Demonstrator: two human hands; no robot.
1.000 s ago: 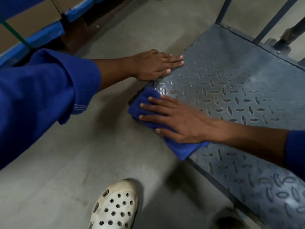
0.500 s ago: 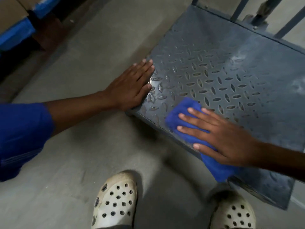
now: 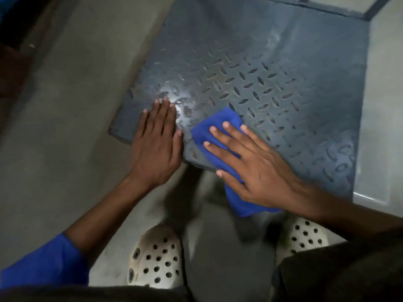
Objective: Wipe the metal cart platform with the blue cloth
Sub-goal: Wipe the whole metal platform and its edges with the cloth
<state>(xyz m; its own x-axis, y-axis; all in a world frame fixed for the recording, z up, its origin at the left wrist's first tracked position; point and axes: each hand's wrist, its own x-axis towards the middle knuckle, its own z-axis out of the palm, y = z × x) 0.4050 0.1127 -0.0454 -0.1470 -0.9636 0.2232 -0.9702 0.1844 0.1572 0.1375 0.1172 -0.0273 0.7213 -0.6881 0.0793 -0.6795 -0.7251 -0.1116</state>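
Observation:
The grey metal cart platform (image 3: 272, 83) with its raised diamond tread fills the upper middle of the head view. A folded blue cloth (image 3: 214, 127) lies over the platform's near edge, one end hanging below it. My right hand (image 3: 250, 166) presses flat on the cloth with fingers spread. My left hand (image 3: 156, 144) rests flat on the platform's near left corner, just left of the cloth, holding nothing.
Grey concrete floor (image 3: 65, 127) surrounds the cart. My two white perforated clogs (image 3: 156, 258) stand just below the platform's near edge. Dark frame bars (image 3: 327, 5) run along the platform's far side. A pale edge (image 3: 370, 197) shows at the right.
The view has swung so the platform's near edge faces me. My right hand with the cloth has slid along that edge. My left hand stays flat on the corner.

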